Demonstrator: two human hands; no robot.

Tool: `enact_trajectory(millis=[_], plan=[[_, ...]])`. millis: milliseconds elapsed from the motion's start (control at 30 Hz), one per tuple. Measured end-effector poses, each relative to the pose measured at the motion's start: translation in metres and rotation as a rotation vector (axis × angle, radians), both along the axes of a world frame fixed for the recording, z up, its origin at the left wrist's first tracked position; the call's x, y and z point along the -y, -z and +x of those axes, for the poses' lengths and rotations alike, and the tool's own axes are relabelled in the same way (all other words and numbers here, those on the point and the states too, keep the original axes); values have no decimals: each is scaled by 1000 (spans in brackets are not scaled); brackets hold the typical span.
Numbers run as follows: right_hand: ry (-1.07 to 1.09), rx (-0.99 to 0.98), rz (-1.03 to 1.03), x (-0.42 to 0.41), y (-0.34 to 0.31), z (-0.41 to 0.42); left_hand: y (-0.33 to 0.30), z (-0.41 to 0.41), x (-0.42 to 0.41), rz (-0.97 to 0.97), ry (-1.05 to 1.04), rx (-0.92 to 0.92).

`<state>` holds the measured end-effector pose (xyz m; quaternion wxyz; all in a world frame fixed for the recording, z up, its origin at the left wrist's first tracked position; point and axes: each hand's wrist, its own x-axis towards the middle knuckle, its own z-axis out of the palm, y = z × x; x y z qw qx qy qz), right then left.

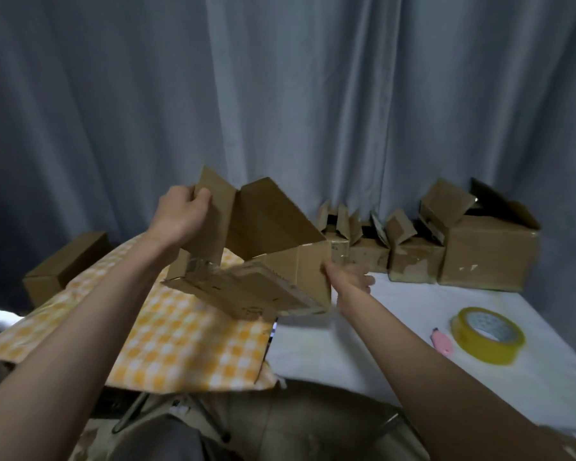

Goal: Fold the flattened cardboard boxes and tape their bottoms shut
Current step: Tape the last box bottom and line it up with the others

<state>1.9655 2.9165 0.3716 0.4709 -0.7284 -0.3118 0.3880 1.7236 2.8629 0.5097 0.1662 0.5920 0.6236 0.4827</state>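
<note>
A brown cardboard box [273, 247] is held in the air over the table, its top flaps standing up and its taped bottom tilted toward me. My left hand [180, 216] grips the upper left flap, thumb and fingers pinching its edge. My right hand [353, 281] is at the box's lower right corner, partly blurred, fingers touching or just off the side wall. A roll of yellow tape [487, 337] lies on the white table at the right, with a pink cutter [441, 341] beside it.
Several assembled boxes [479, 254] with open flaps line the back right of the white table [363, 344] against a grey curtain. A yellow checked cloth [167, 337] covers the left side. Another box [64, 264] sits at the far left.
</note>
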Motion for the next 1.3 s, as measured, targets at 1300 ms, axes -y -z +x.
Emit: enact_trajectory(millis=[1300], plan=[[-351,633,-91,84,-112,115,27,146,-84,-330,425,-593]])
